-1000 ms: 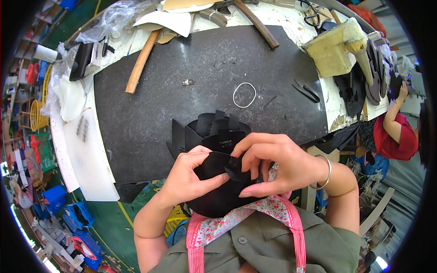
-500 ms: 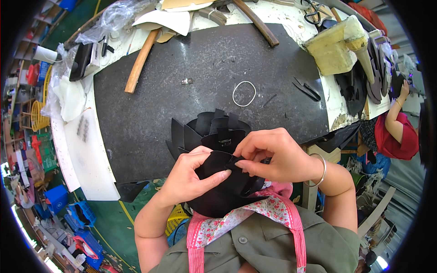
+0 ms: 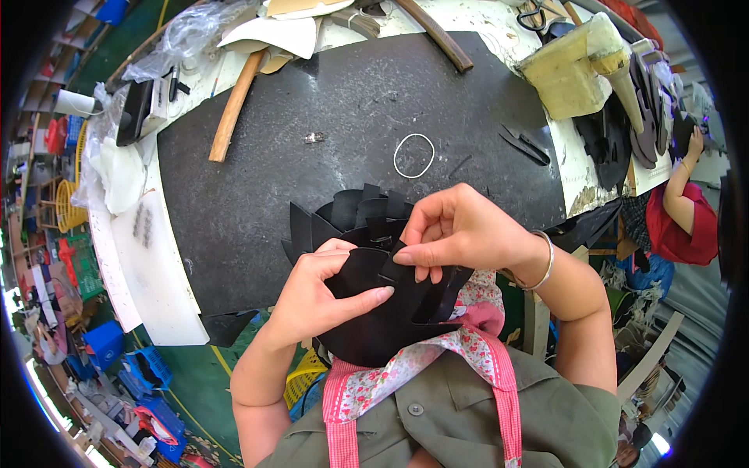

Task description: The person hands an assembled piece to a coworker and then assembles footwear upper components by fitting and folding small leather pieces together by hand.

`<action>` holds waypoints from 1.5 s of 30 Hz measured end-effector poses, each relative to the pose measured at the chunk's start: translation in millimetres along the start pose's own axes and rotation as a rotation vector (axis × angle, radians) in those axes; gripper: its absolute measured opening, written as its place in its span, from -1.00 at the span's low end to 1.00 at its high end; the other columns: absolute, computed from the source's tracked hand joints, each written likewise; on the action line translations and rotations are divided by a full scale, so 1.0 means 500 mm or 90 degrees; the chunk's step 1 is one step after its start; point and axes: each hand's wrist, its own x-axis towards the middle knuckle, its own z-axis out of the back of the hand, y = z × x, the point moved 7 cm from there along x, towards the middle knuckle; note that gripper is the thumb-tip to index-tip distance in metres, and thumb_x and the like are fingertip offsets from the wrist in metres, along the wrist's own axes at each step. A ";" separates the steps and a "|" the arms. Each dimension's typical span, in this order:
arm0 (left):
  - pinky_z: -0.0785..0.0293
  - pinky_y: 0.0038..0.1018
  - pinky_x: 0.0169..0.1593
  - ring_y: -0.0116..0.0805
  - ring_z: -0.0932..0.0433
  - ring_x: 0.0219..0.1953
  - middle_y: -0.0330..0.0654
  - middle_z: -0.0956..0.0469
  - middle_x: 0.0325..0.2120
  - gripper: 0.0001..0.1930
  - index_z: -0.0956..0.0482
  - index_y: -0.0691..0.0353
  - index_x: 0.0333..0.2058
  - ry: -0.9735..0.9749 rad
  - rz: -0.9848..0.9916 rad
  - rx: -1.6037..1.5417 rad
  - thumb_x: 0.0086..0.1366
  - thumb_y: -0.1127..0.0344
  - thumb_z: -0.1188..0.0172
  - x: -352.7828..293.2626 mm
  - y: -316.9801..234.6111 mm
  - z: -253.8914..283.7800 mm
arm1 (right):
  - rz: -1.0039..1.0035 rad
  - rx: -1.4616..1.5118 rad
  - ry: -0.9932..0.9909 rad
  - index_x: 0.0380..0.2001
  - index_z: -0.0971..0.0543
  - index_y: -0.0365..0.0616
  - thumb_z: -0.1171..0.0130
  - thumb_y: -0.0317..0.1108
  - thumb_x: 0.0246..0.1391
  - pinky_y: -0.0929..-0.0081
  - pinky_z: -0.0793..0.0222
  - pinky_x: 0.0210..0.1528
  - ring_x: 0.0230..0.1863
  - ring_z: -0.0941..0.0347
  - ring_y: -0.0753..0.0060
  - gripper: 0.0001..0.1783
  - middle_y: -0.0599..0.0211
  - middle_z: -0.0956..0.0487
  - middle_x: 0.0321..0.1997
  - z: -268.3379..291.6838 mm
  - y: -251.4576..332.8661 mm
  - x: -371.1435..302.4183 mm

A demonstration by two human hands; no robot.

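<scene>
A curved black leather piece [image 3: 363, 324] rests against my apron, its upper edge near the table's front. My left hand [image 3: 320, 300] grips its left side, thumb lying on top and fingers behind. With thumb and fingertips, my right hand [image 3: 449, 238] pinches a narrow black strap [image 3: 392, 267] attached at that piece's upper edge. Just beyond both hands, several more black leather pieces with straps [image 3: 355, 209] lie in an overlapping pile on the dark mat. A small metal buckle shows among them, partly covered.
On the black mat [image 3: 234, 234] lie a white rubber band [image 3: 414, 156], tweezers [image 3: 527, 147] and a small metal buckle [image 3: 314, 138]. Wooden-handled tools [image 3: 234, 109] reach in from the back. A yellowish block [image 3: 566, 78] stands back right, a white board [image 3: 160, 265] left. Another person [image 3: 679, 210] sits at far right.
My right hand has risen slightly and drawn the strap's end up from the leather edge. My left hand keeps its grip. The whole view has shifted a little.
</scene>
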 end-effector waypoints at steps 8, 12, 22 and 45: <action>-0.38 -0.48 -0.17 -0.46 -0.46 -0.30 -0.22 -0.61 -0.43 -0.78 -0.66 0.29 -0.35 -0.101 0.091 -0.119 0.01 0.35 -0.39 0.003 0.016 -0.003 | 0.003 -0.044 0.083 -0.53 -0.54 -0.35 -0.31 -0.41 -0.04 0.70 -0.45 -0.51 -0.54 -0.53 0.56 -0.80 0.30 -0.56 -0.58 0.022 0.027 0.047; -0.38 -0.50 -0.20 -0.47 -0.46 -0.33 -0.24 -0.61 -0.46 -0.80 -0.66 0.28 -0.38 -0.137 0.098 -0.064 0.01 0.33 -0.39 -0.005 0.010 -0.002 | 0.005 -0.109 0.105 -0.53 -0.56 -0.34 -0.32 -0.39 -0.06 0.68 -0.45 -0.48 -0.54 -0.52 0.57 -0.79 0.27 -0.57 -0.57 0.023 0.035 0.063; -0.36 -0.47 -0.14 -0.44 -0.47 -0.31 -0.25 -0.63 -0.44 -0.83 -0.67 0.24 -0.39 -0.190 0.076 -0.043 0.02 0.32 -0.38 -0.028 0.019 -0.005 | 0.009 -0.174 0.149 -0.54 -0.56 -0.34 -0.32 -0.38 -0.06 0.69 -0.46 -0.45 -0.53 -0.54 0.57 -0.78 0.27 -0.58 -0.57 -0.001 0.057 0.063; -0.11 -0.26 -0.02 -0.23 -0.44 -0.30 -0.20 -0.45 -0.45 -0.42 -0.44 0.24 -0.18 -0.518 -0.098 0.670 -0.10 0.02 -0.44 -0.017 -0.026 0.027 | 0.584 -1.002 -0.255 -0.53 -0.49 -0.20 -0.18 -0.36 -0.06 0.36 -0.50 -0.32 -0.32 -0.45 0.20 -0.86 0.26 -0.40 -0.43 -0.020 0.106 0.259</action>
